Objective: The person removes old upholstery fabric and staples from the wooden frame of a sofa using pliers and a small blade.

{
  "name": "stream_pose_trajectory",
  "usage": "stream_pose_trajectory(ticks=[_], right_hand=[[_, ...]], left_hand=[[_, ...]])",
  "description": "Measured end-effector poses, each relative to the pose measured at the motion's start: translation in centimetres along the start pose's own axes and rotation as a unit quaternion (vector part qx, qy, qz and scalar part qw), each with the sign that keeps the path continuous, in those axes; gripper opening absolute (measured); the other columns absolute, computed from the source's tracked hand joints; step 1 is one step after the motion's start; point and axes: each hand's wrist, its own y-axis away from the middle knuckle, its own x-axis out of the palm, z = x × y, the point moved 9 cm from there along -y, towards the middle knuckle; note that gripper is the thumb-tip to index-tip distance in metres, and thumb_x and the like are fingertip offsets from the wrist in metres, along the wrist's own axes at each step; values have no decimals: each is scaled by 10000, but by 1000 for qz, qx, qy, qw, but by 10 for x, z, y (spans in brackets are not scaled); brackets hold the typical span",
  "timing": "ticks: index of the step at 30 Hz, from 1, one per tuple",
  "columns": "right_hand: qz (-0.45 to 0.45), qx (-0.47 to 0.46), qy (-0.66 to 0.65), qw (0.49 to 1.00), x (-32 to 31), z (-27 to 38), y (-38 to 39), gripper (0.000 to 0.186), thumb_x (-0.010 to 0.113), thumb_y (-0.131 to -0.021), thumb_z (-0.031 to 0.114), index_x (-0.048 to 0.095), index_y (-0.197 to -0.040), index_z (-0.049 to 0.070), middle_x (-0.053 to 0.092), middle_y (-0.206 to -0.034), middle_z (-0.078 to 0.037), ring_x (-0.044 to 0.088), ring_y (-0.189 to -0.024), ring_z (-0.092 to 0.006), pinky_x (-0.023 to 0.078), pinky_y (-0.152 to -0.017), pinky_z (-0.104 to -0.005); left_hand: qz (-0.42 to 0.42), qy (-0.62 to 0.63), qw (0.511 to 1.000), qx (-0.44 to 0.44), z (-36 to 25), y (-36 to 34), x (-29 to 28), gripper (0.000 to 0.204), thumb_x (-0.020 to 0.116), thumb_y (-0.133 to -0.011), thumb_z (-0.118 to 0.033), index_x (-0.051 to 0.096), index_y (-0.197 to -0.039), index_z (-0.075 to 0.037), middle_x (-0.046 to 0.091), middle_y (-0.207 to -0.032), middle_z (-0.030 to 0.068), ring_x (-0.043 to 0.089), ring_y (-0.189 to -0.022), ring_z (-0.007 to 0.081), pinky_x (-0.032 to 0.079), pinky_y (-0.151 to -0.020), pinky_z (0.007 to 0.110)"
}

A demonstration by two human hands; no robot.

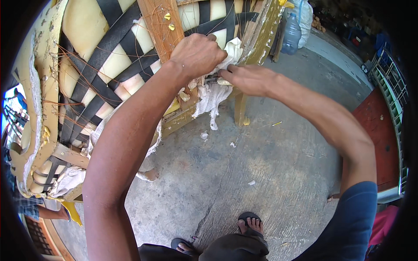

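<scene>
An old sofa or chair frame with its upholstery stripped stands tilted before me, its wooden rail (260, 41) running down the right side. Black webbing straps (126, 45) cross over pale foam (85, 21) inside it. My left hand (198, 56) is closed in a fist above the frame's lower corner; what it grips, if anything, is hidden. Just right of it, my right hand (250, 79) pinches at torn white cloth (213, 98) hanging from that corner. A small dark, metallic-looking piece shows between the hands, too small to name.
Loose brown strings (72, 65) trail over the frame. Scraps of white stuffing (204, 135) lie on the concrete floor (261, 174). A large blue plastic bottle (291, 35) and a white sack (305, 21) stand beyond the rail. A red panel (376, 135) is at the right. Another person's leg (50, 213) shows at lower left.
</scene>
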Motion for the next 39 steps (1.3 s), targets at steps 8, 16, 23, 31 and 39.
stream_pose_trajectory(ticks=[8, 16, 23, 31, 39], right_hand=[[-246, 235, -434, 834, 86, 72, 30, 491, 536, -888, -48, 416, -1358, -128, 565, -1161, -380, 576, -1127, -519, 479, -963, -527], [-271, 190, -509, 794, 117, 66, 16, 567, 555, -953, 36, 359, -1485, 9, 591, -1160, -233, 612, -1074, -362, 482, -965, -409], [-115, 211, -760, 603, 131, 45, 49, 598, 584, -1005, 159, 328, -1541, 89, 594, -1270, -130, 591, -1168, -241, 501, -985, -465], [-151, 210, -736, 625, 111, 0, 69, 480, 580, -1012, 190, 403, -1442, 71, 552, -1244, -103, 590, -1138, -251, 525, -961, -500], [-107, 244, -711, 651, 147, -8, 87, 581, 577, -1007, 182, 334, -1528, 95, 542, -1257, -120, 574, -1138, -242, 531, -946, -485]], left_hand=[[73, -16, 997, 9, -1, 0, 8, 194, 605, -841, -152, 738, -981, -175, 655, -846, 102, 707, -855, 262, 596, -658, 385], [75, -15, 997, -9, -3, -5, 3, 189, 582, -856, -163, 742, -954, -187, 688, -882, 90, 713, -820, 282, 582, -681, 408], [16, 47, 998, -36, -20, -2, 1, 104, 619, -852, -170, 710, -900, -155, 669, -882, 49, 690, -884, 255, 509, -766, 418], [-153, 66, 976, -143, -69, 56, 7, 134, 646, -853, -132, 706, -973, -139, 613, -878, 53, 632, -874, 239, 410, -814, 396], [-91, 506, 634, -578, -64, 77, 84, 521, 645, -940, -490, 669, -1058, 17, 681, -800, 133, 649, -738, 232, 515, -726, 350]])
